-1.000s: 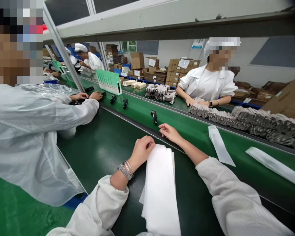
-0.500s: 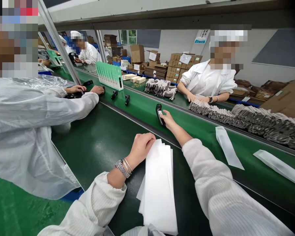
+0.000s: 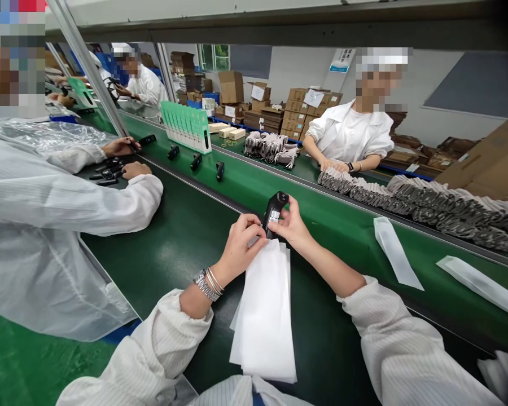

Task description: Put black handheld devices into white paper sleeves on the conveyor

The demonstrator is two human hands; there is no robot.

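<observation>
black device (image 3: pixel 273 216) held in the right hand (image 3: pixel 293 224), just above the dark green table (image 3: pixel 182 242) at the belt's near edge; thumb on its labelled side, fingers round the far side, pinching it. long axis slants: the thick rounded end points up and away, slightly right; the lower end points down and toward the wearer, at the top edge of the stack of white sleeves (image 3: pixel 266 321). left hand (image 3: pixel 244 239) curled at that same edge, thumb and forefinger close to the device's lower end; cannot tell whether they pinch a sleeve. stack lies lengthwise toward the wearer; its sleeves cannot be counted. counts: 1 device in hand; 3 black handles (image 3: pixel 196 162) spaced out along the green belt (image 3: pixel 248 189), left of the hands; 2 loose sleeves (image 3: pixel 398 254) on the belt, right; 1 green rack (image 3: pixel 186 127) beyond the handles.
</observation>
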